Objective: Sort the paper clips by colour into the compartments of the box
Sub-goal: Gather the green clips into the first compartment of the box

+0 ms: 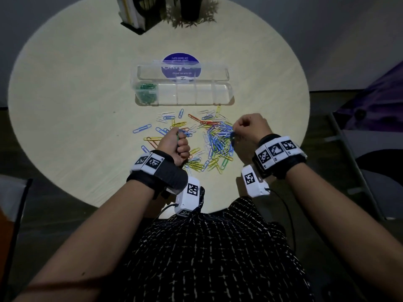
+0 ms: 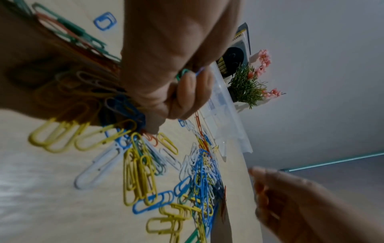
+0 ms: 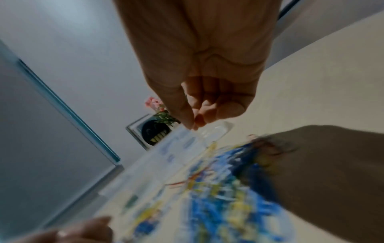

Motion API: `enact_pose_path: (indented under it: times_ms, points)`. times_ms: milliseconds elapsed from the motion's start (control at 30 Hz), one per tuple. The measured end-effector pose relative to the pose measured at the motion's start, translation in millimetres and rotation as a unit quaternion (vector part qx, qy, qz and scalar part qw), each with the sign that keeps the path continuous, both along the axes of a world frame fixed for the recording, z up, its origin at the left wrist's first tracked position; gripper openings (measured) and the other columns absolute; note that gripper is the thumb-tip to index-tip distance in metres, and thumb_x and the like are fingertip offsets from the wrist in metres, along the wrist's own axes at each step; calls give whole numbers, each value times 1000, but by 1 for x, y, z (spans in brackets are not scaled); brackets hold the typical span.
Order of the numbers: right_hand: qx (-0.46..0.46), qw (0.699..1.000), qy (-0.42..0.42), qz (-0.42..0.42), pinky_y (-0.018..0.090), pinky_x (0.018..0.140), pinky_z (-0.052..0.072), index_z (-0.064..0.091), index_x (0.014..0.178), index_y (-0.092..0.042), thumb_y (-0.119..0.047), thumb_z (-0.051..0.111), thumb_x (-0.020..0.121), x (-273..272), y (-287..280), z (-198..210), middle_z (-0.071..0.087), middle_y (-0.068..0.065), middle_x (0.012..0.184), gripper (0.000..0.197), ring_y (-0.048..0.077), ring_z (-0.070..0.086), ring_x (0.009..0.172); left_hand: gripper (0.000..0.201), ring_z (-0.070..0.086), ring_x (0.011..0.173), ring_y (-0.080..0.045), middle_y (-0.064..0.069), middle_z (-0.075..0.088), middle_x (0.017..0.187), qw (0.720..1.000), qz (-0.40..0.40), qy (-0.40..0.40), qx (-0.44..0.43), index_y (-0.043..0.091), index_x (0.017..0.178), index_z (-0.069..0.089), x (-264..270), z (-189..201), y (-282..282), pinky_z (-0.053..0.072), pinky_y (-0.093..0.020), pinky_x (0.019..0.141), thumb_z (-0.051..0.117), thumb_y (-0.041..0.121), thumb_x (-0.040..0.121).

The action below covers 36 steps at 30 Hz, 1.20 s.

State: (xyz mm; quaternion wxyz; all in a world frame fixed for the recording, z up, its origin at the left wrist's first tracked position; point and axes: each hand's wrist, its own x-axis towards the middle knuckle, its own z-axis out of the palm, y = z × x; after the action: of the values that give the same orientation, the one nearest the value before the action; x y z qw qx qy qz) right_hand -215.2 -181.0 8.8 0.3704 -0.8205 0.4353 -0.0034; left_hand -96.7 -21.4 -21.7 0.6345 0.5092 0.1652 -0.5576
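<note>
Left hand [image 1: 174, 147] is clenched in a fist around a small bunch of green paper clips [image 2: 182, 74]; a green end pokes out between thumb and fingers in the left wrist view. Right hand [image 1: 250, 127] hovers over the far right edge of the loose multicoloured pile of paper clips [image 1: 209, 140], thumb and fingers pressed together in a pinch; the right wrist view is too blurred to tell whether it holds a clip.

The clear plastic compartment box [image 1: 226, 101] sits open just beyond the pile on the round pale wooden table [image 1: 65, 105]. Its leftmost compartment already holds the sorted green clips [image 1: 146, 92]; the other compartments look empty.

Step in hand, as I read it: collecting the remaining greens. To do it well:
- pick single clips from the tangle, since blue, yellow and white ones interlock and will ride along
- check the fist for strays; a blue or purple tip shows beside the green
- a few greens still lie at the near edge of the pile
- drop low into the left compartment so nothing bounces over the divider.
</note>
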Motion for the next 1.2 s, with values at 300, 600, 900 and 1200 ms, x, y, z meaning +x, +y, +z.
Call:
enact_pose_path:
  times_ms: [300, 600, 900, 1200]
  points:
    - [-47, 984, 85, 152, 32, 87, 48, 69, 95, -6, -12, 60, 84, 4, 33, -25, 70, 14, 102, 15, 28, 61, 101, 41, 24, 21, -6, 6, 27, 28, 1000, 0, -6, 23, 21, 60, 31, -4, -1, -12, 18, -9, 32, 31, 31, 100]
    - [-112, 978, 85, 156, 36, 91, 43, 62, 109, -7, -4, 54, 86, 2, 15, -35, 55, 17, 115, 25, 32, 52, 110, 38, 25, 22, -8, 6, 29, 30, 999, 27, -14, 32, 20, 63, 34, 9, -9, -8, 21, -5, 33, 31, 28, 100]
    - [-176, 954, 105, 219, 40, 86, 43, 65, 100, -6, -12, 53, 90, 9, 9, -30, 55, 15, 111, 17, 32, 50, 108, 36, 25, 23, -7, 7, 30, 30, 999, 21, -19, 42, 20, 63, 36, 13, -12, -12, 21, -7, 33, 33, 28, 98]
    - [-179, 934, 106, 292, 36, 86, 42, 62, 96, -5, -7, 51, 88, 22, 23, -30, 58, 13, 109, 14, 32, 53, 105, 36, 25, 24, -8, 7, 31, 31, 998, 18, -21, 49, 20, 63, 36, 15, -15, -6, 21, -8, 34, 33, 29, 98]
